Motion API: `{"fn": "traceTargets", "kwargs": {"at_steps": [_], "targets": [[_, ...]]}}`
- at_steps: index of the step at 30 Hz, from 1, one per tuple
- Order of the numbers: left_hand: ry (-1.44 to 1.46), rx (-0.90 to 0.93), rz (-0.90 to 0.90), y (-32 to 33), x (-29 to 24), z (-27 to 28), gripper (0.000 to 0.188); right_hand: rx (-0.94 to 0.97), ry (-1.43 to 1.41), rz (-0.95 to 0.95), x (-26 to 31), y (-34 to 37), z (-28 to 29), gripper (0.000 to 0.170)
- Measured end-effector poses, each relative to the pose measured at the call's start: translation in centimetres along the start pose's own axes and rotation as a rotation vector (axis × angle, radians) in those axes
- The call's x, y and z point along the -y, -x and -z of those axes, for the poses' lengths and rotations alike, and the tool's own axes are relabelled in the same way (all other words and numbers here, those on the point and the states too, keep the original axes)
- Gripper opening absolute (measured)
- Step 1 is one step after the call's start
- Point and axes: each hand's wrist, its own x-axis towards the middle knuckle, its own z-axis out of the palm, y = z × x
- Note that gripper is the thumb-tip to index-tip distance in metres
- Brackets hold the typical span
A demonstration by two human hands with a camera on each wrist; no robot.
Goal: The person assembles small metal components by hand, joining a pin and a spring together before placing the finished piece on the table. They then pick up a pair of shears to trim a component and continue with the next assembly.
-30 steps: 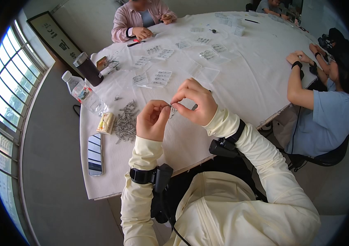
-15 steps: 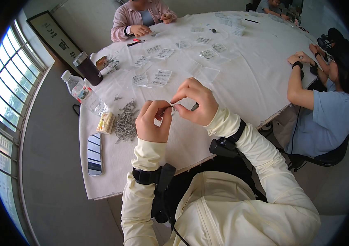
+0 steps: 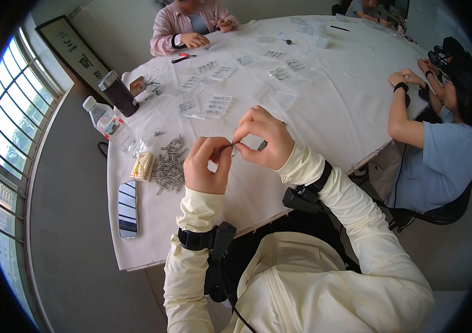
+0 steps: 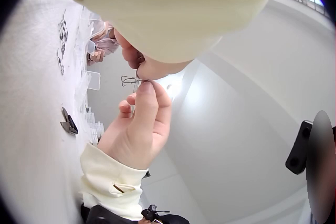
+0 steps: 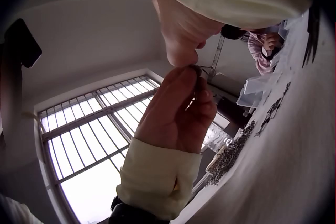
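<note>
The left hand [image 3: 207,169] had rolled slightly; its fingertips met those of the right hand [image 3: 272,143], both pinching a small, grey, multi-pronged metal hook [image 4: 126,80] above the white-clothed worktop [image 3: 258,194], suggesting continued fine handling.

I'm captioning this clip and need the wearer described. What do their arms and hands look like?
Left hand and right hand are ungloved. Wrinkled cream sleeves reach the wrists, with a slit in each cuff. Each has a black strap and boxy dark device over it; a black cable hangs by the left one.
</note>
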Motion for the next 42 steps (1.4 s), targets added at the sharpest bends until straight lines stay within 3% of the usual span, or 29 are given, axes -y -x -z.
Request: {"fn": "traceTargets", "kwargs": {"at_steps": [9,14,20,27,42], "targets": [[-0.044,-0.04,-0.036,0.0,0.0,-0.2,0.008,0.011,0.061,0.078,-0.3,0.0,0.0,0.017],[0.16,-0.045,0.089,0.3,1.1,-0.6,0.005,0.009,0.117,0.124,-0.7,0.1,0.0,0.018],[0.187,-0.027,0.194,0.4,1.1,-0.5,0.005,0.004,0.215,0.216,-0.8,0.2,-0.1,0.019],[0.144,-0.032,0.153,0.4,1.2,-0.6,0.006,0.032,0.187,0.22,-0.3,0.1,0.1,0.02],[0.282,-0.006,0.206,0.4,0.7,-0.3,0.007,0.047,-0.047,-0.006,0.3,0.0,0.1,0.012]]}}
